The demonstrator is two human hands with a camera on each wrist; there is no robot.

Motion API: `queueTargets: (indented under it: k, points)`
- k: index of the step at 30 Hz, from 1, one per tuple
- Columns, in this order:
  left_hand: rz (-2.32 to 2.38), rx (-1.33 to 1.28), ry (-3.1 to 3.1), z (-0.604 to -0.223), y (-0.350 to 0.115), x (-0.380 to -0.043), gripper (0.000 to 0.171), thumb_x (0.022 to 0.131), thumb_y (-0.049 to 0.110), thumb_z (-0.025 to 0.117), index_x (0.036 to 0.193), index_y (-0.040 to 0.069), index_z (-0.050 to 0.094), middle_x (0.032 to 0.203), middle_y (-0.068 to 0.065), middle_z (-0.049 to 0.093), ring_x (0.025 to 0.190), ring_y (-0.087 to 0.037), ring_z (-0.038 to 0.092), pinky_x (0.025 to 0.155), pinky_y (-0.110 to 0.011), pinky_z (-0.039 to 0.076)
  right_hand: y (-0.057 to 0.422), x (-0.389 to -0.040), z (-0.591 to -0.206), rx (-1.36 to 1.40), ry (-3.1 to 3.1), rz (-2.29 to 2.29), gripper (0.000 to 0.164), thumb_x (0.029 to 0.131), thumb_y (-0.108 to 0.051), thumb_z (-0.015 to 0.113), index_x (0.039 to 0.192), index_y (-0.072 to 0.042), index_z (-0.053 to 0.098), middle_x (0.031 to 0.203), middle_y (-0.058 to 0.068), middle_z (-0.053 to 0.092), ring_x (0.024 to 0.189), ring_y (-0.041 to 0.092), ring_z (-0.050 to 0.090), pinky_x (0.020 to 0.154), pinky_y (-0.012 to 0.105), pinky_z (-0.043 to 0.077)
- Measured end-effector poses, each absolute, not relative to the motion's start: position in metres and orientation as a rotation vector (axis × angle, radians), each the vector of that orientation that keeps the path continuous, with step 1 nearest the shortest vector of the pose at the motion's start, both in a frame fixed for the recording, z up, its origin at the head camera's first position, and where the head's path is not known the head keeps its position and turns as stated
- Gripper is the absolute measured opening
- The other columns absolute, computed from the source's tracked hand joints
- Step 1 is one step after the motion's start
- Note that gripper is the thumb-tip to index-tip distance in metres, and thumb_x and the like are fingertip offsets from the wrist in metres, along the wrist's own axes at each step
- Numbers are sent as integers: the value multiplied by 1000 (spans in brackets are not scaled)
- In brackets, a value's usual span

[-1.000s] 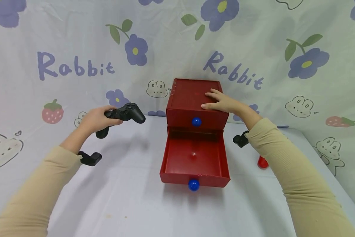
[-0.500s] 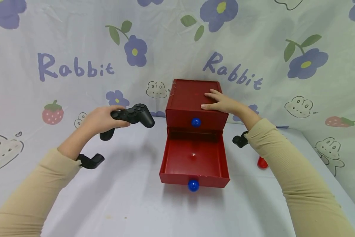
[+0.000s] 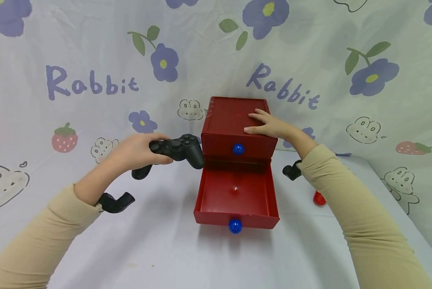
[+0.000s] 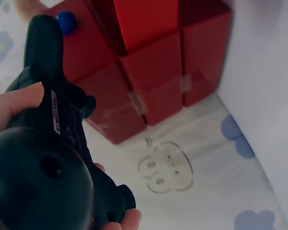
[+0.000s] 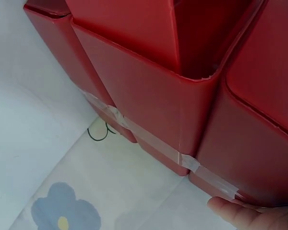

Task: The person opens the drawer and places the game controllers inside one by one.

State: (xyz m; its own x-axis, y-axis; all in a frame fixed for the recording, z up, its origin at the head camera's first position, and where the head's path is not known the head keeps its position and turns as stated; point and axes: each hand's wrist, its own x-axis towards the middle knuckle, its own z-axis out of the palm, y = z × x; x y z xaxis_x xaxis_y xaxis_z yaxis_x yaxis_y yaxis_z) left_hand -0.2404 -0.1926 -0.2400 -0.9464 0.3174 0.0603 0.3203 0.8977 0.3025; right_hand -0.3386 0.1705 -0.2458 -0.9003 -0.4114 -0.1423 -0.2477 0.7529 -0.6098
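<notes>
A black game controller (image 3: 179, 148) is gripped in my left hand (image 3: 134, 152), thumb on one face and fingers on the other. It hangs above the table, just left of a red drawer cabinet (image 3: 237, 114). The cabinet's lower drawer (image 3: 234, 192) is pulled out and bare inside, while the upper drawer with its blue knob (image 3: 238, 149) is in. My right hand (image 3: 270, 124) rests on the cabinet top with fingers spread. In the left wrist view the controller (image 4: 48, 158) fills the left side; the right wrist view shows the cabinet side (image 5: 149, 105) and a fingertip.
A red rounded object (image 3: 319, 198) lies on the table right of the cabinet, partly hidden by my right sleeve. Behind the cabinet hangs a patterned cloth (image 3: 201, 56). Clear tape (image 5: 153, 142) runs along the cabinet's side.
My left hand has carried the controller rightward and slightly down, closer to the cabinet and the pulled-out drawer. The right hand has stayed on the cabinet top.
</notes>
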Motion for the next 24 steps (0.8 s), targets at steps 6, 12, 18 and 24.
queueTargets:
  k: [6, 12, 18, 24]
  points:
    - [-480, -581, -3041, -241, -176, -232, 52, 73, 46, 69, 118, 22, 60, 94, -4, 64, 82, -22, 56, 65, -35, 43, 169, -337, -244, -512, 2690, -873, 78, 86, -45, 55, 147, -16, 16, 155, 4, -4, 140, 33, -1, 107, 59, 12]
    - [-516, -594, -3063, -243, -159, -227, 51, 73, 43, 69, 118, 22, 60, 95, -5, 64, 84, -23, 56, 66, -35, 44, 169, -336, -244, -513, 2696, -864, 77, 86, -44, 55, 147, -15, 17, 155, 4, -3, 140, 34, 0, 107, 59, 13]
    - [-534, -637, -3067, -243, -140, -225, 46, 71, 43, 69, 113, 26, 61, 85, 0, 62, 78, -19, 56, 63, -32, 43, 169, -336, -243, -516, 2705, -869, 77, 86, -43, 55, 147, -15, 18, 155, 5, -2, 140, 33, 1, 106, 58, 14]
    - [-547, -726, -3076, -246, -121, -222, 42, 69, 45, 70, 106, 26, 63, 81, 3, 61, 76, -17, 55, 62, -31, 43, 169, -337, -244, -519, 2706, -860, 77, 85, -44, 55, 147, -16, 18, 155, 4, -2, 140, 33, 1, 106, 59, 14]
